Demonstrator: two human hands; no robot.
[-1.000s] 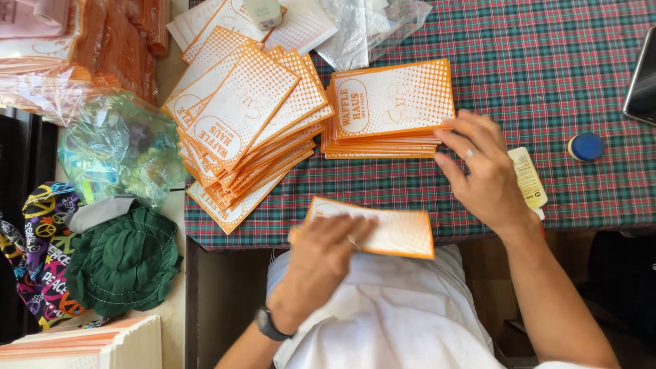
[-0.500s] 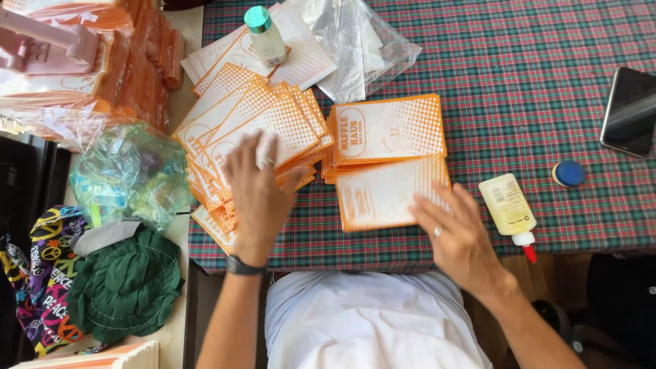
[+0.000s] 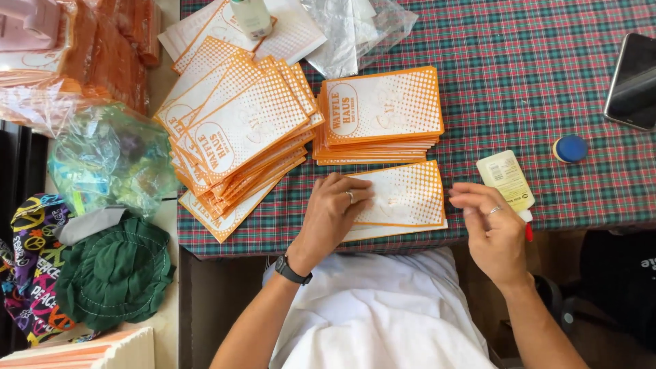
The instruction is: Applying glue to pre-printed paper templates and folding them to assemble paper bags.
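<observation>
The left hand (image 3: 335,215) lay flat on an orange-and-white paper bag (image 3: 403,198) at the near edge of the bench (image 3: 533,89), its fingers (image 3: 352,188) loosely spread and pressing down on the bag's left end. A plain flap of the bag showed along its 6 o'clock edge. The right hand (image 3: 492,229) hovered at 3 o'clock of the bag, just apart from it, its fingers (image 3: 465,198) slightly curled, close together and holding nothing. Just beyond that hand, at its 1 o'clock, a small glue bottle (image 3: 506,181) lay on its side on the checked cloth, its red tip (image 3: 528,232) pointing toward the person. A blue cap (image 3: 570,148) sat at 2 o'clock of the bottle, near it, and a dark phone (image 3: 632,82) lay well off at 1 o'clock.

At 12 o'clock of the bag, just beside it, stood a neat stack of bags (image 3: 379,116). A fanned pile of bags (image 3: 236,133) spread at 10 o'clock. A clear plastic wrapper (image 3: 355,31) lay at the far edge, and a green hat (image 3: 113,273) rested off the bench at 9 o'clock.
</observation>
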